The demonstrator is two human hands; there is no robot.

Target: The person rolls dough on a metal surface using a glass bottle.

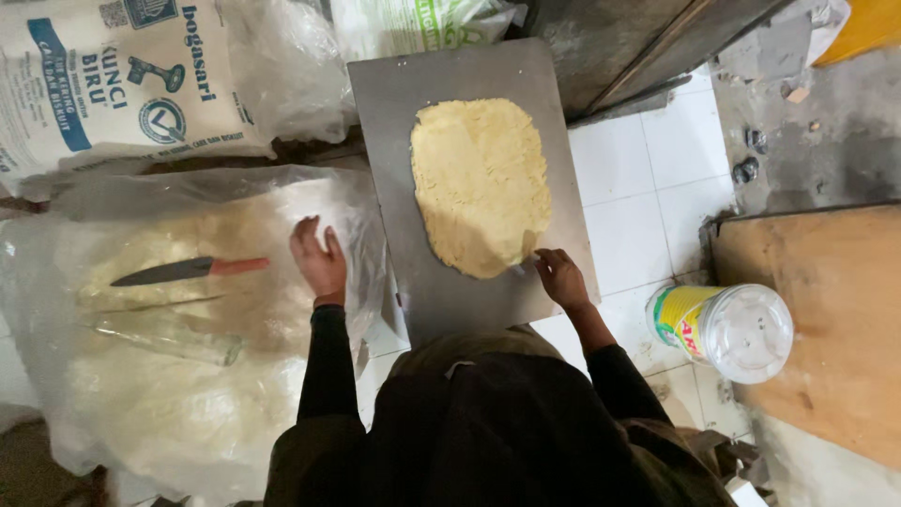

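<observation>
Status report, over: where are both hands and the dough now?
Left hand flat on plastic sheet, empty. Right hand touching near edge of flattened dough on metal tray. Knife lies left, untouched.
</observation>
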